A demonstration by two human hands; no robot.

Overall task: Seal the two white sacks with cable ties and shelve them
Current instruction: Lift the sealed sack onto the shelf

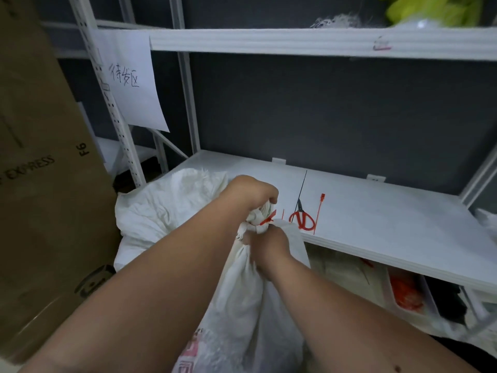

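Closest to the camera, a white sack (236, 292) stands upright between the person's forearms, its cloth gathered into a narrow neck at the top. The right hand (265, 244) grips that neck from below, fingers curled round the bunched fabric. Just above it the left hand (252, 193) is closed on the tuft of cloth that sticks out over the neck, knuckles toward the camera. Between the two hands a red cable tie (267, 219) circles the neck, its end poking out to the right. Behind the left forearm lies a second white sack (166, 205), slumped and open-looking, its top resting against the front left corner of the shelf (390, 219). On that white shelf, just beyond the hands, lie red-handled scissors (302, 215) with the blades pointing away, and beside them to the right a loose red cable tie (319, 211) laid lengthwise. A thin black strip (303, 184) lies past the scissor tips. To the left stands a tall cardboard box (45, 170). Farther back a paper sign (131, 79) with handwriting hangs from the upper shelf (295, 41) of the rack, and something lime green (435, 8) sits on top at the far right.
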